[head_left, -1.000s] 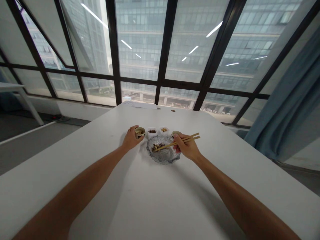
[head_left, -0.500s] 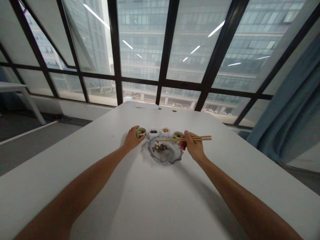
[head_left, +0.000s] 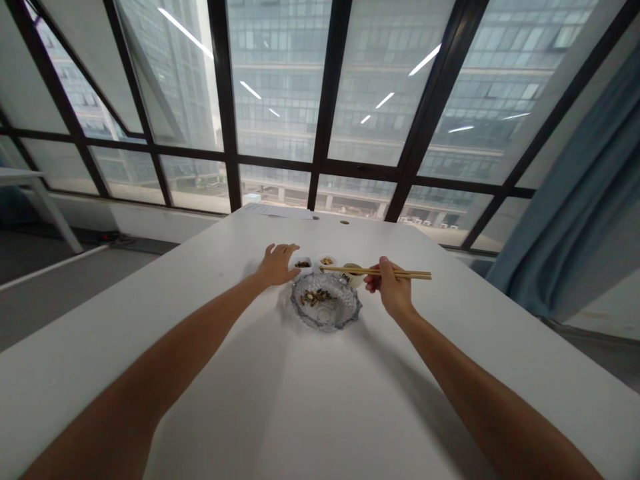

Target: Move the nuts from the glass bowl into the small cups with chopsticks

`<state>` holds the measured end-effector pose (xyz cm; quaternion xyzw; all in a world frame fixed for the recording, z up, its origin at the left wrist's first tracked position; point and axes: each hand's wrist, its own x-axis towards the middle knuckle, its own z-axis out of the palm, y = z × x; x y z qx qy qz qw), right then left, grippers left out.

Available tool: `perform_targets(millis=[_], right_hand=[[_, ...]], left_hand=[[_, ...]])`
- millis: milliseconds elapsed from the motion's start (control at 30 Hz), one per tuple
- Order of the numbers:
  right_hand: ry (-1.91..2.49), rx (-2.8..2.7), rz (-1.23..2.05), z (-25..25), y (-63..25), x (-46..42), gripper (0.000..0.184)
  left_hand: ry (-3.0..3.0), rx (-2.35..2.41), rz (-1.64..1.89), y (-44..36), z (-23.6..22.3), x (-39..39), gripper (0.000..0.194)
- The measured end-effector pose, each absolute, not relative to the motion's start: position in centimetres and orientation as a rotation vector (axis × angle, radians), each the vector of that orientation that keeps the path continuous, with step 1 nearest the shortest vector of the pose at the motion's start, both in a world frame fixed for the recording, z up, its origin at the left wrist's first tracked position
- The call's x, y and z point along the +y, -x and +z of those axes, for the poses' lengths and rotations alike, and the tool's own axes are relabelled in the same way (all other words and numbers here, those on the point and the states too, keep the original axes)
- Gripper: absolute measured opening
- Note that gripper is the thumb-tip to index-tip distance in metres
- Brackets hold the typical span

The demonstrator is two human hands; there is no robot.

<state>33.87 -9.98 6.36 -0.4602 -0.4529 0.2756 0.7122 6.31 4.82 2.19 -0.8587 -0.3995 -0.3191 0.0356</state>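
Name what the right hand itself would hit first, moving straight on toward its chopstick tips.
Probably the patterned cup, next to the right hand along the chopsticks; depth is unclear, so the hand might pass above it.

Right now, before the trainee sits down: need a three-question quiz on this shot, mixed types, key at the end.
1. How many small white dishes are in view behind the glass bowl?
2. True or false: the left hand is clenched in a fist.
3. What does the right hand hold?
a) a spoon
b) chopsticks
c) a knife

Key:
1. Two.
2. False; its fingers are spread.
3. b
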Motion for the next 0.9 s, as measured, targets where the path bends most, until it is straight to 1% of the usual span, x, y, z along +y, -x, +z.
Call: perform_targets(millis=[100, 167, 400, 467, 633, 800, 900], right_hand=[[1.008, -0.929, 0.611, 6.2, -34.6, -9.7, 0.058], [0.997, -0.864, 0.616, 6.1, -35.2, -9.5, 0.057], [1.023, -0.657, 0.636, 5.8, -36.4, -8.8, 0.055], [1.014, -0.734, 0.565, 5.9, -35.7, -8.9, 0.057], [0.983, -1.199, 0.359, 6.3, -31.8, -8.5, 0.059], [1.090, -1.460, 0.360, 6.5, -29.2, -6.6, 0.058], [1.097, -1.459, 0.376, 6.8, -29.4, -6.4, 0.059]], left_hand=[[2.733, -1.260, -0.780, -7.5, 2.8, 6.3, 0.064], [2.780, -1.299, -0.714, -8.0, 2.8, 6.9, 0.064], [2.791, -1.212, -0.809, -8.2, 3.1, 6.6, 0.069], [2.812, -1.219, -0.765, -8.1, 3.3, 6.3, 0.071], [2.854, -1.254, -0.687, -8.1, 3.8, 5.9, 0.074], [2.855, -1.248, -0.691, -8.0, 3.6, 5.9, 0.076], [2.846, -1.270, -0.683, -7.8, 3.4, 6.1, 0.075]])
